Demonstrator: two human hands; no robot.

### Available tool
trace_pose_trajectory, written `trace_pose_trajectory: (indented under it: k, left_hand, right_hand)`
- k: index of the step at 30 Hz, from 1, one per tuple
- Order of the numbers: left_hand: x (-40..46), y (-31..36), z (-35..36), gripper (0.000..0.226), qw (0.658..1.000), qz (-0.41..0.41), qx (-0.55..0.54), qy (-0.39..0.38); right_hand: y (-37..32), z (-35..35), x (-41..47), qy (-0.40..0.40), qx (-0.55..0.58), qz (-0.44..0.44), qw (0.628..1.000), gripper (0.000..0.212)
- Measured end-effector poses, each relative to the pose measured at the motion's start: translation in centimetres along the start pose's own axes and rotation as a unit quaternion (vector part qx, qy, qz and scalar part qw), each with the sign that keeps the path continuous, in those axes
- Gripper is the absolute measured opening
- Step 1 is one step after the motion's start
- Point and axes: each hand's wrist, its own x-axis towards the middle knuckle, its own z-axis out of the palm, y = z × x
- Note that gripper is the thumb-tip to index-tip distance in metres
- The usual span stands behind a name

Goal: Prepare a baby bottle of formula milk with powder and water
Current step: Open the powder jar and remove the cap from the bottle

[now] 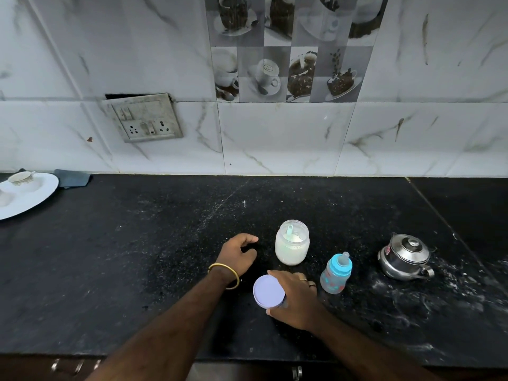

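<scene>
1. My right hand [295, 296] has its grip curled round the pale round lid [268, 291], thumb and fingers on its rim, holding it low over the dark surface [137, 257].
2. My left hand [238, 253] holds nothing; fingers loosely curled, hovering or resting just left of the jar, I cannot tell which.
3. The open jar [292, 243] of white powder stands upright beyond both hands, with a light-blue scoop [289, 231] inside.
4. The baby bottle [336, 273], blue collar and teat on, stands just right of my right hand.
5. A steel kettle [405, 257] sits farther right, well apart.
6. A white plate [41, 193] lies far left.
</scene>
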Motion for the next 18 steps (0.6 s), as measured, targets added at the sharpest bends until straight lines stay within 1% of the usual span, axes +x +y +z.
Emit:
trace_pose_trajectory:
  k: [3,5,6,9,11,14,15,16,17,18]
  left_hand:
    - [-0.3,1.0,0.8,0.026,0.999,0.023,-0.018,0.041]
    - [-0.3,2.0,1.5,0.024,0.996,0.041,-0.046,0.065]
    - [-0.3,2.7,1.9,0.024,0.995,0.051,-0.057,0.071]
    - [-0.1,4.7,3.2,0.024,0.992,0.065,-0.087,0.065]
    - [-0.1,6.1,4.2,0.025,0.991,0.064,-0.112,0.040]
    - [-0.7,7.8,5.9,0.032,0.991,0.057,-0.121,-0.019]
    - [-1.0,8.3,6.6,0.034,0.991,0.052,-0.112,-0.044]
    - [-1.3,8.6,7.5,0.035,0.991,0.048,-0.100,-0.073]
    - [-1.7,8.7,8.4,0.037,0.989,0.046,-0.087,-0.107]
    - [-2.1,8.7,9.4,0.044,0.987,0.045,-0.070,-0.139]
  right_hand:
    - [-0.1,-0.7,-0.3,-0.023,-0.012,0.004,1.000,0.095]
    - [-0.4,-2.1,-0.5,-0.031,-0.032,-0.007,0.999,0.092]
    - [-0.6,-3.2,-0.6,-0.028,-0.050,-0.017,0.998,0.085]
    - [-1.3,-7.9,-1.1,0.019,-0.094,-0.034,0.995,0.048]
    - [-1.4,-11.7,-1.7,0.054,-0.080,-0.013,0.995,0.033]
    - [-0.4,-16.5,-2.6,0.150,-0.061,0.003,0.987,0.018]
    - [0.1,-17.7,-2.7,0.180,-0.064,0.004,0.982,0.018]
    - [0.8,-18.5,-2.9,0.195,-0.074,0.012,0.978,0.022]
    - [1.4,-18.9,-3.0,0.188,-0.089,0.028,0.978,0.032]
    - [2.1,-19.1,-3.1,0.154,-0.100,0.050,0.982,0.048]
